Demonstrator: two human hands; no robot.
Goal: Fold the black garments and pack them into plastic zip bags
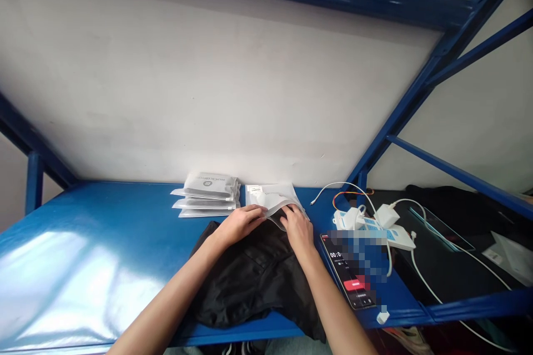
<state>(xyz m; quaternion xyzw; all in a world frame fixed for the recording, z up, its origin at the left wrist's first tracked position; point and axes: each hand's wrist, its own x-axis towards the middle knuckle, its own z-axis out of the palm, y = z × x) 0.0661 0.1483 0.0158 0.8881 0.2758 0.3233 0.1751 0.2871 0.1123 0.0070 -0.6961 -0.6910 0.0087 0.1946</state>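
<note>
A black garment (250,277) lies bunched on the blue shelf (104,244) in front of me. At its far end a frosted plastic bag (272,199) lies with its mouth towards me. My left hand (240,223) grips the bag's left edge, fingers curled over it. My right hand (297,227) holds the bag's right edge where it meets the garment. Both hands rest on the dark fabric.
A stack of packed grey bags (208,194) lies behind the garment at the left. A phone (352,277) with a timer lies at the right, beside a white power strip (375,224) with chargers and cables. Blue frame struts rise at the right. More dark cloth fills the neighbouring bay.
</note>
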